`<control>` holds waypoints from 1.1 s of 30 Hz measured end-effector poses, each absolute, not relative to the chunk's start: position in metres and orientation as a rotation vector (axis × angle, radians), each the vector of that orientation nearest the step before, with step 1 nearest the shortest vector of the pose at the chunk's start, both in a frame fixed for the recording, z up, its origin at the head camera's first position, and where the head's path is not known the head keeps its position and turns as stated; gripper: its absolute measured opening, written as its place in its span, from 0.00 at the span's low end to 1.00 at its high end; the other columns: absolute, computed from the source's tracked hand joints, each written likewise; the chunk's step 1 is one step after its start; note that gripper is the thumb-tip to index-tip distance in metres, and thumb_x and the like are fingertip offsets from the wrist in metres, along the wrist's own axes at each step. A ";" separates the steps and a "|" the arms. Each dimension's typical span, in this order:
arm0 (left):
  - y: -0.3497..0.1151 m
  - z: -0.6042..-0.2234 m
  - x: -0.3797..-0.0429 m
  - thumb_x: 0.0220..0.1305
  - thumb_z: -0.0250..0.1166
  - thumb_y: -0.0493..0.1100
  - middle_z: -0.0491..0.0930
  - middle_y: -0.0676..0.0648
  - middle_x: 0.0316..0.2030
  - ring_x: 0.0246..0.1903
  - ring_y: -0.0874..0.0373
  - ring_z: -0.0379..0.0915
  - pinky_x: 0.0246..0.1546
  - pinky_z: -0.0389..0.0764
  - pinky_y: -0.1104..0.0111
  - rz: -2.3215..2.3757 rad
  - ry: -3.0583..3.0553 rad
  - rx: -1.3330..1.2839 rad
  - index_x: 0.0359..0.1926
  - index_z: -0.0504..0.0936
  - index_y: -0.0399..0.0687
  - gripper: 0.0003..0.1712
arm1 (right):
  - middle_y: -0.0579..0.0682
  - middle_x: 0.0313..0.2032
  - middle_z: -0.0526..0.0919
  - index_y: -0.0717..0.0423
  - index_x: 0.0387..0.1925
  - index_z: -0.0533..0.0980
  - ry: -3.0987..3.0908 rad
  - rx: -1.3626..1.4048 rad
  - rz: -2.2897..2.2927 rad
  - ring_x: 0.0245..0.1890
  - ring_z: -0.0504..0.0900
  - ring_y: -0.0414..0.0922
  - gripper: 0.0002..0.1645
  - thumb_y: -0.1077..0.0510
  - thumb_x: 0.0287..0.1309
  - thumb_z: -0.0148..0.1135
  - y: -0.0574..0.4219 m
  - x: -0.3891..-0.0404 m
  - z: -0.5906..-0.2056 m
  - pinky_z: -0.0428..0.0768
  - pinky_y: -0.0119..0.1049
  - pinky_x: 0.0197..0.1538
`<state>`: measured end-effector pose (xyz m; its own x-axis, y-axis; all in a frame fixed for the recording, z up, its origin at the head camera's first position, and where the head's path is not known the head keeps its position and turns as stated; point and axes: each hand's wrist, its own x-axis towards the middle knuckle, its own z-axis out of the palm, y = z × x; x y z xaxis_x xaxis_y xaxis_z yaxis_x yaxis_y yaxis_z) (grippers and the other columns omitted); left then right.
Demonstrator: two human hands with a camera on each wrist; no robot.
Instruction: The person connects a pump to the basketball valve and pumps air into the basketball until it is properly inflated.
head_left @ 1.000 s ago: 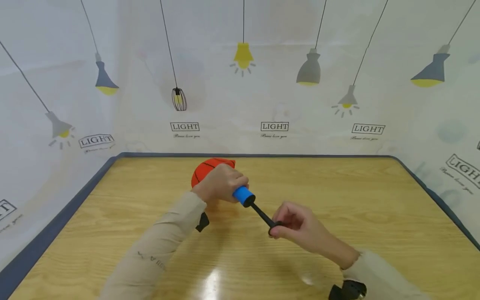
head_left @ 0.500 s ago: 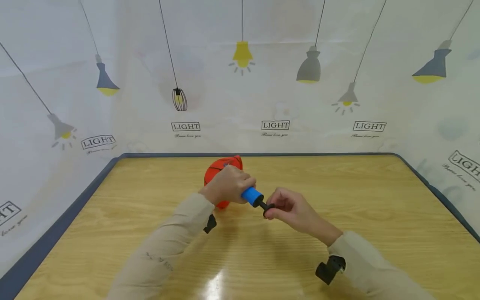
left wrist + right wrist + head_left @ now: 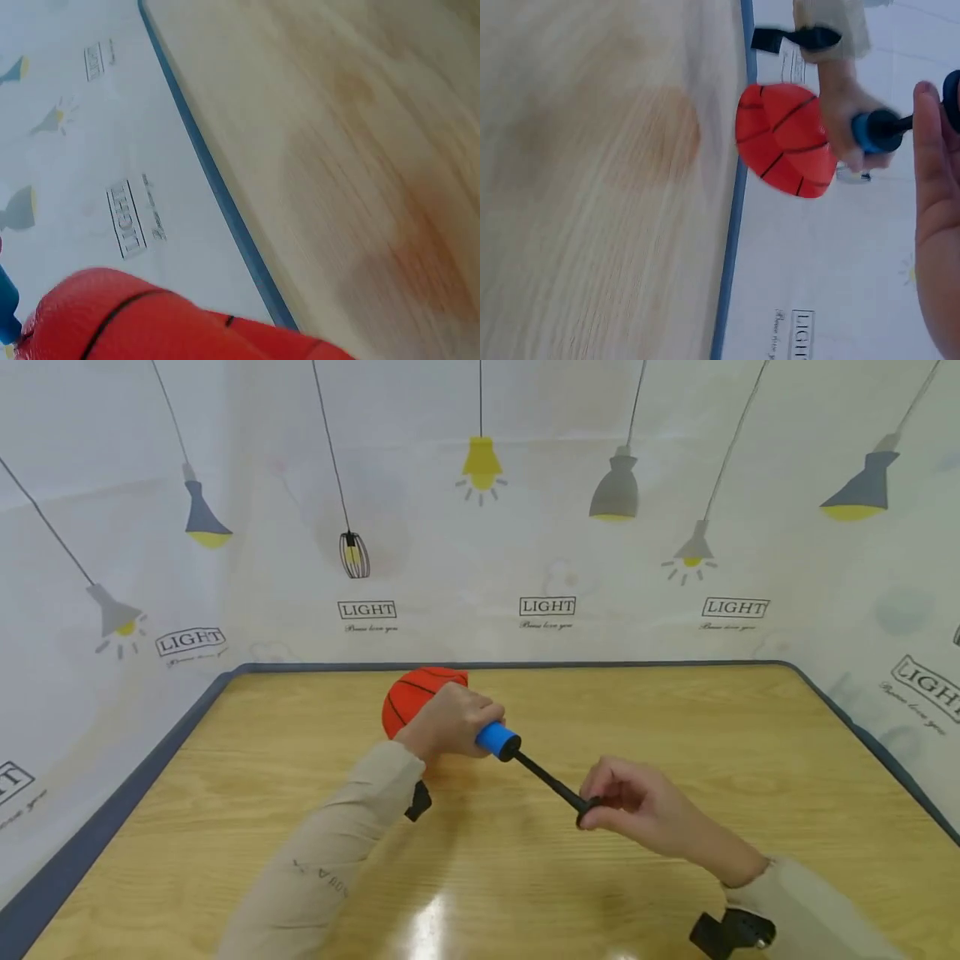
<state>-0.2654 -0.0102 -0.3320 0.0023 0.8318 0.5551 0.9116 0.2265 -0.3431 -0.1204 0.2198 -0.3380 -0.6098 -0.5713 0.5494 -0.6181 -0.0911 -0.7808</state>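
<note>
My left hand [image 3: 453, 718] grips the blue barrel of a hand pump [image 3: 495, 739]. Its thin black rod slants down to the right, drawn far out of the barrel. At the rod's end, the thumb and fingers of my right hand [image 3: 648, 806] pinch the small black handle. Beyond the left hand is a red ball with black lines [image 3: 412, 693], like a small basketball, held above the table. It looks slack and misshapen in the right wrist view, where the ball [image 3: 780, 139] sits beside the left hand. Where pump and ball join is hidden behind that hand.
A wood-grain table [image 3: 675, 735] with a dark blue edge lies beneath both hands. Around it stands a pale backdrop [image 3: 427, 552] printed with lamps and the word LIGHT. Each wrist carries a black camera mount; the right one [image 3: 731, 933] hangs below the sleeve.
Half a second ago the rod was pushed mostly into the barrel; my right hand has since pulled it out, down and to the right. The ball has shifted a little left.
</note>
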 end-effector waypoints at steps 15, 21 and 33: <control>-0.006 -0.330 -0.263 0.35 0.67 0.43 0.75 0.54 0.15 0.14 0.65 0.70 0.19 0.73 0.73 -0.154 -1.811 -1.615 0.22 0.71 0.48 0.13 | 0.54 0.29 0.75 0.61 0.31 0.68 -2.145 1.314 1.741 0.24 0.76 0.40 0.08 0.72 0.49 0.56 0.215 -0.114 -0.336 0.76 0.33 0.21; -0.011 -0.327 -0.264 0.36 0.67 0.43 0.75 0.54 0.16 0.15 0.65 0.70 0.18 0.72 0.73 -0.168 -1.795 -1.619 0.22 0.72 0.48 0.11 | 0.55 0.29 0.75 0.61 0.31 0.68 -2.104 1.434 1.758 0.27 0.76 0.40 0.07 0.71 0.50 0.56 0.218 -0.119 -0.332 0.76 0.32 0.24; -0.014 -0.323 -0.259 0.40 0.65 0.45 0.74 0.55 0.14 0.13 0.65 0.69 0.17 0.71 0.74 -0.087 -1.859 -1.601 0.21 0.72 0.48 0.11 | 0.56 0.29 0.77 0.62 0.31 0.69 -2.195 1.238 1.694 0.26 0.79 0.42 0.08 0.72 0.48 0.57 0.189 -0.146 -0.340 0.78 0.35 0.27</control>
